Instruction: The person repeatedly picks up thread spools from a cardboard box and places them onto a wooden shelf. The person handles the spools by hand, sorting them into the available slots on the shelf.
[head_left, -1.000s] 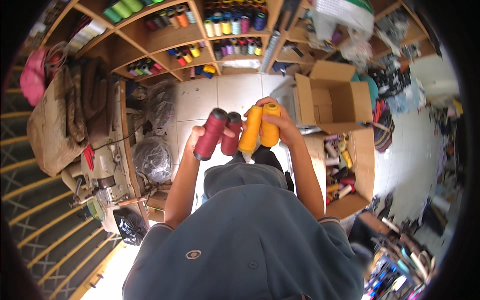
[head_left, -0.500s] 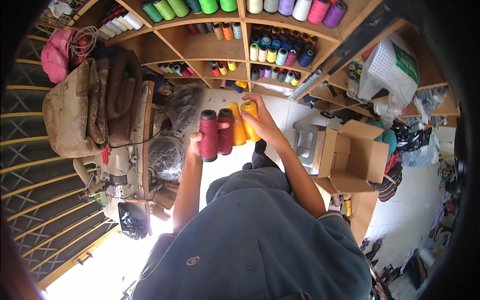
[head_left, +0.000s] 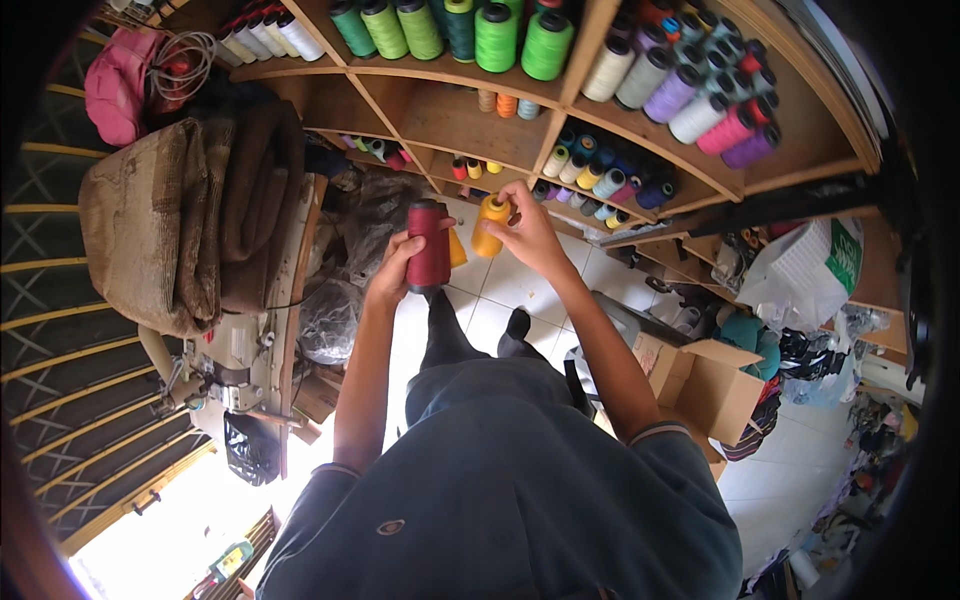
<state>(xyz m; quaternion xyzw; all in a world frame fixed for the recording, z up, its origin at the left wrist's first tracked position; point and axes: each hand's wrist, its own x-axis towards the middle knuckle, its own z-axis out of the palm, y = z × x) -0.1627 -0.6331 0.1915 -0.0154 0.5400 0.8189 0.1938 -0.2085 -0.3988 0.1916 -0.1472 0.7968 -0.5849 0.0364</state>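
left hand (head_left: 392,272): grip wrapped around dark red thread cone (head_left: 429,245), frame centre | right hand (head_left: 530,232): grip pinching yellow thread cone (head_left: 489,224) just right of it | wooden shelf (head_left: 440,120) of spools above, upper centre

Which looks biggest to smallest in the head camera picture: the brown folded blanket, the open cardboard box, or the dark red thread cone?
1. Brown folded blanket
2. Open cardboard box
3. Dark red thread cone, held in the left hand

The cone sits closer to the camera, so it may look bigger than it really is.
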